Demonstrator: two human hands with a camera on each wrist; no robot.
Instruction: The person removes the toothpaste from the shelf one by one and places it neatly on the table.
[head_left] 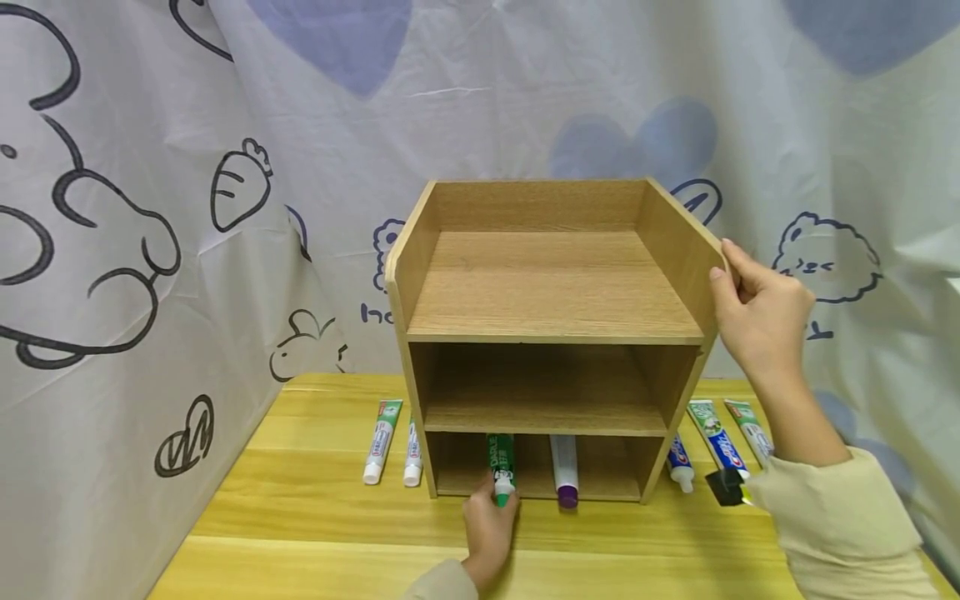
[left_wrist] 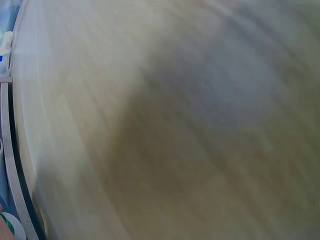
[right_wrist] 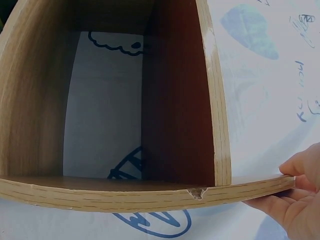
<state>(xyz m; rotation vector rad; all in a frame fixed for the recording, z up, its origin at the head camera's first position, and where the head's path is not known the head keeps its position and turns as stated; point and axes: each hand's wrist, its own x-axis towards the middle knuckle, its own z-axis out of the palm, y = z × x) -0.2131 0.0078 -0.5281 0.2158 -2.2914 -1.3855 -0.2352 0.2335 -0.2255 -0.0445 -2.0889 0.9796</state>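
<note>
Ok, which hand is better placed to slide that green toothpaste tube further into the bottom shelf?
Probably the left. The left hand already grips the green toothpaste tube at its cap end, at the mouth of the bottom compartment. The right hand is busy up high, holding the wooden shelf by its right side panel.

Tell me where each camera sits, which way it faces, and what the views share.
Head: looks forward and down at the wooden shelf on the table; left hand grips a green toothpaste tube, right hand holds the shelf's side panel.
Left wrist: close and blurred against a wooden surface.
Right wrist: looks along the shelf's side panel; the right hand's fingers show.
Shared: head and right wrist both show that shelf and hand.
</note>
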